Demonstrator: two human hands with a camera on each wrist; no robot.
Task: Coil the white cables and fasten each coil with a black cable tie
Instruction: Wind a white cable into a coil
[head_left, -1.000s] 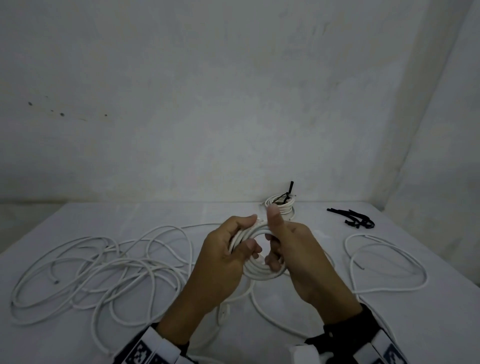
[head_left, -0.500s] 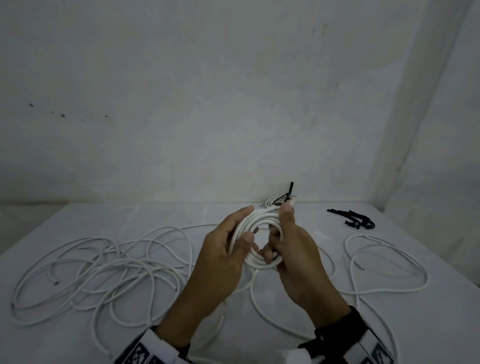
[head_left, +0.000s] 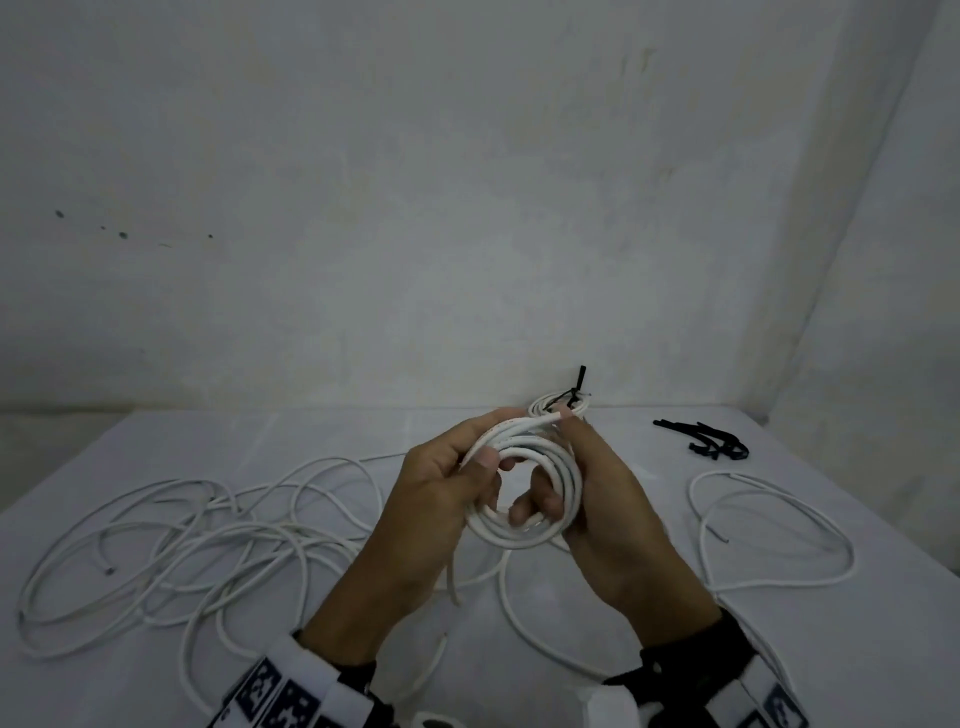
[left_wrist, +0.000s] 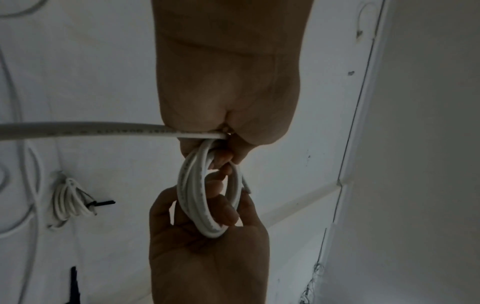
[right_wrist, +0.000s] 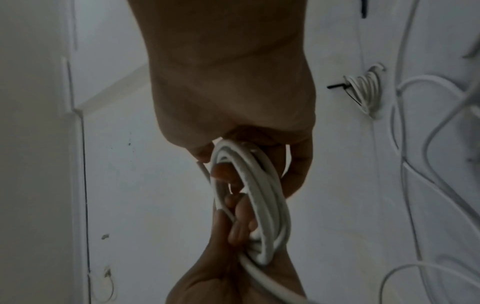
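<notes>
Head view: both hands hold the coil (head_left: 524, 499) above the table (head_left: 260, 441), centre near. The left hand (head_left: 441, 499) grips its left side, thumb pressed over the turns; the right hand (head_left: 608, 499) clasps the right side, fingers hooked through the centre. A finished coil (head_left: 558, 408) lies far centre, spare cable ties (head_left: 711, 444) far right, loose cables (head_left: 171, 540) left.

Left wrist view: the cable tail (left_wrist: 78, 128) runs from under the left fingers.

Right wrist view: the right fingers curl round the stacked turns.

Judgement: winding continues; keep turns flat, equal and pinched while feeding the tail.
</notes>
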